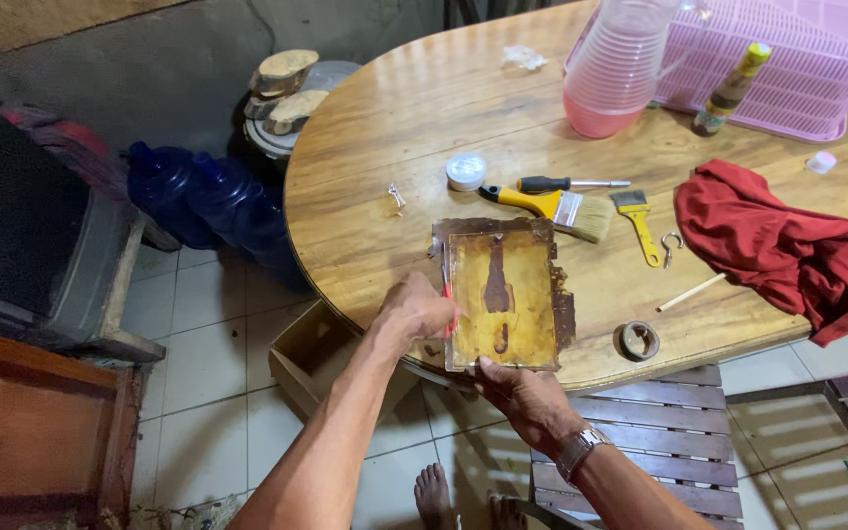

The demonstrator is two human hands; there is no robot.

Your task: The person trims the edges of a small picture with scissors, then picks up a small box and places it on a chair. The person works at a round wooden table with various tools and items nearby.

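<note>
Head view: my left hand point(422, 312) clenched on small red tool point(449, 294) at left edge of flat rectangular rusty yellow-brown plate point(503, 294), lying at near edge of round wooden table point(385, 128); my right hand point(527, 393) pinches bottom edge. Looks stiff, thin, flaky; safest gripped by edges.

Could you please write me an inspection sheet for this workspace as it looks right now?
Surface: round wooden table, glossy, with bare patches.
Job's things: stained rectangular panel lying flat at the table's near edge; a thin red tool against its left edge.
Clutter: two yellow-handled brushes, screwdriver, small white tub, red cloth, pink jug, pink basket, bottle, metal hook, round ring.
Grippers: left hand grips the red tool; right hand steadies the panel's near edge.
Cables: nothing seen.
Surroundings: tiled floor, blue water bottles, slatted chair, bare feet below.
</note>
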